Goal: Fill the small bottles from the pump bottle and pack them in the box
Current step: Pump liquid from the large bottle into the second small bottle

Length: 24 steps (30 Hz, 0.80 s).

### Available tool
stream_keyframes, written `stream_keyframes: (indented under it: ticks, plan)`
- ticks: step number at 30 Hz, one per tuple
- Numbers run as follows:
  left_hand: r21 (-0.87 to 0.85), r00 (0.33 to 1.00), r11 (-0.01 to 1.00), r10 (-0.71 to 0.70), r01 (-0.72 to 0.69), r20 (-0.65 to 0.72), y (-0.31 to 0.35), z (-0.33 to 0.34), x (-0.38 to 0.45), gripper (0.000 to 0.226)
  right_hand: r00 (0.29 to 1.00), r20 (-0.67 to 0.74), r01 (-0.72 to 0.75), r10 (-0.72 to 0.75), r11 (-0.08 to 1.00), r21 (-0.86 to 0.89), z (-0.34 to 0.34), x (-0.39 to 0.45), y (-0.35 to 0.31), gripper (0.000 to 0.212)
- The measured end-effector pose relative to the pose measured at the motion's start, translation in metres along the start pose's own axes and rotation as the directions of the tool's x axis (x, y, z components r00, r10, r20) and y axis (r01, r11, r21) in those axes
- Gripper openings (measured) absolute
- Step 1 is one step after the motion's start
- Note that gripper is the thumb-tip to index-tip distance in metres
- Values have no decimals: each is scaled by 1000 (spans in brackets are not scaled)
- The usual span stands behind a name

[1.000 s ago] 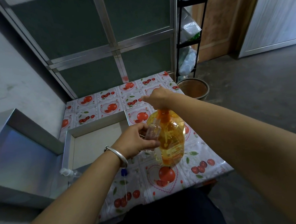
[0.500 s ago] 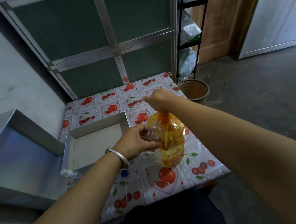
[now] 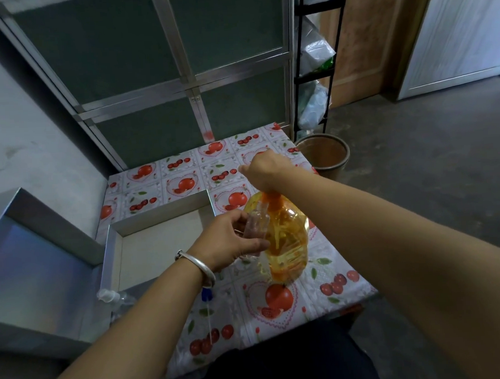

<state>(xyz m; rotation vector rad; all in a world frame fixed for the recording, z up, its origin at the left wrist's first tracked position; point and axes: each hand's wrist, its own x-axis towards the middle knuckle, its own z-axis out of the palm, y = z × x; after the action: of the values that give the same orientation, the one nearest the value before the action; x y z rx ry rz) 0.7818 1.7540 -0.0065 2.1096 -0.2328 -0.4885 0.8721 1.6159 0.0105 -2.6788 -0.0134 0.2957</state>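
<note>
1. Little has shifted since a second ago: the right hand (image 3: 263,171) sits a touch higher over the orange pump head (image 3: 272,201) of the pump bottle (image 3: 286,239), and the left hand (image 3: 228,241) keeps the same grip.
2. Standing upright on the cherry-print tablecloth (image 3: 329,286), the pump bottle holds yellow liquid; its long axis runs vertical.
3. Pinched in the left hand's curled fingers, the small clear bottle (image 3: 255,226) is close to upright, its neck pointing up toward the pump, touching the big bottle's left side.
4. Curled fingers of the right hand close over the pump head, which they mostly hide.
5. Left of both bottles lies the open silver box (image 3: 157,220); its lid (image 3: 29,259) stands further left.
6. Near the box's near corner, another small bottle with a white cap (image 3: 108,296) is partly cut off by the left forearm; its fill cannot be made out.
</note>
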Motion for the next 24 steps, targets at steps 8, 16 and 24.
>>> stream_keyframes:
  ticks: [8,16,24]
  plan:
    - [11,1000,1000,4,-4,-1,-1,-1,-1,40,996,84,24,-23,1000,-9,-8,-6,-3,27]
    - [11,1000,1000,10,-10,-22,-5,-1,-2,38,1000,-25,4,-4,1000,-10,3,-4,-1,34]
    - [34,999,999,17,-16,-27,-6,-2,0,37,1000,-11,-12,13,1000,25,4,4,0,33]
